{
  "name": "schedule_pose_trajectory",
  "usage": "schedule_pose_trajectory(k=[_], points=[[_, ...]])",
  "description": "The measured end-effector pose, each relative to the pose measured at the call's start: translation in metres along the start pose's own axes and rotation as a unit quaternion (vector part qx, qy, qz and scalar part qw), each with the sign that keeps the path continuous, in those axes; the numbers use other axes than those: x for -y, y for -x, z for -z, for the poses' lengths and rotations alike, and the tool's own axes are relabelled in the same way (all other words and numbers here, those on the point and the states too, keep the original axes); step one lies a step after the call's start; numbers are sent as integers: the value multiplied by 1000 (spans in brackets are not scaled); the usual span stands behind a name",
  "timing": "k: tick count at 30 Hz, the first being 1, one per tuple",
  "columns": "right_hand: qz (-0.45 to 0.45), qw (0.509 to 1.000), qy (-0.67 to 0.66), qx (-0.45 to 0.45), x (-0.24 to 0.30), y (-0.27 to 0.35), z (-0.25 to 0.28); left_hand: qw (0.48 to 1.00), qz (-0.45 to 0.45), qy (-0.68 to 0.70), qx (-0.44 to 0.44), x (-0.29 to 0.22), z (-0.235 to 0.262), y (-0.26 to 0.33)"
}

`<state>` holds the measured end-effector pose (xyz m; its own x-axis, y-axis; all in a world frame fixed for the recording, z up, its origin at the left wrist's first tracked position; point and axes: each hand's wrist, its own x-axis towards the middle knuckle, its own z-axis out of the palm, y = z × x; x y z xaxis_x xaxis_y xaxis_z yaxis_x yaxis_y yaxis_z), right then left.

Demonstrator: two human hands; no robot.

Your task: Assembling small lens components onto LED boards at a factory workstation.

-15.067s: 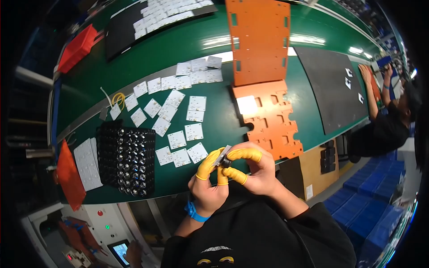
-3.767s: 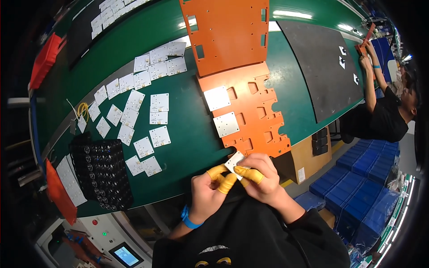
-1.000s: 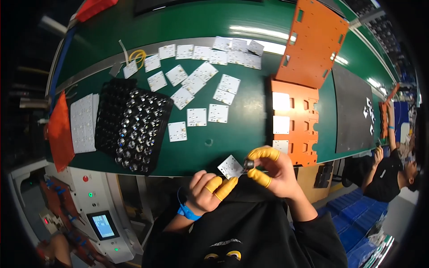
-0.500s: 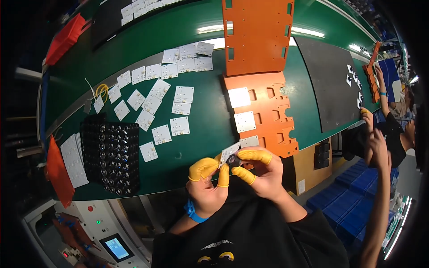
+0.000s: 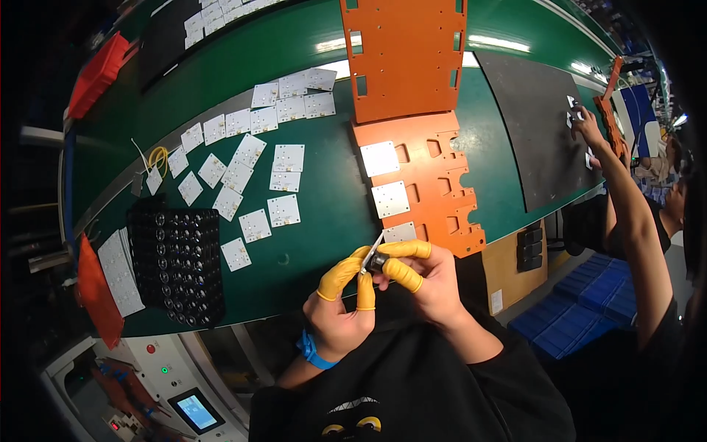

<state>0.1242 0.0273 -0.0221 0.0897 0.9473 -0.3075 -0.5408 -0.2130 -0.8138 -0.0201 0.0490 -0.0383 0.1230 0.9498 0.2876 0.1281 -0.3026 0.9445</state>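
Note:
Between yellow-capped fingertips, my left hand (image 5: 342, 303) pinches a small white circuit board (image 5: 373, 249), seen nearly edge-on. My right hand (image 5: 426, 281), also in yellow finger cots, grips a small round black lens-like part (image 5: 378, 261) against the board's face. Both hands are at the table's near edge, just in front of an orange fixture plate (image 5: 434, 173) with cut-outs. Along that plate's left side lie white boards, a far one (image 5: 380, 159), a middle one (image 5: 390, 199) and a near one (image 5: 400, 232) partly hidden by my fingers.
White boards (image 5: 237, 177) lie scattered on the green table (image 5: 317, 243). A black tray of lens parts (image 5: 184, 265) stands at left beside an orange bin (image 5: 101, 291). A second orange plate (image 5: 405, 59) lies beyond the fixture. At right, a co-worker's hand (image 5: 587, 127) reaches over a dark mat (image 5: 523, 132).
The board in my hands has turned more edge-on, and the black part has tilted with it. The co-worker's arm has reached further over the mat. The whole view has shifted slightly.

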Motion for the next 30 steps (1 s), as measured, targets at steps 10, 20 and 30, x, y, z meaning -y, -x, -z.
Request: schedule_pose_trajectory(k=[10,20,30], points=[[-58,983,-173,-30,-7,2,-9,987,-82,-131,50,-6,3,-4],[-84,995,-57,18,-9,4,10,995,40,60,66,8,0,13],[-31,997,68,-1,-2,28,31,931,-274,-194,140,7,-4,-1]])
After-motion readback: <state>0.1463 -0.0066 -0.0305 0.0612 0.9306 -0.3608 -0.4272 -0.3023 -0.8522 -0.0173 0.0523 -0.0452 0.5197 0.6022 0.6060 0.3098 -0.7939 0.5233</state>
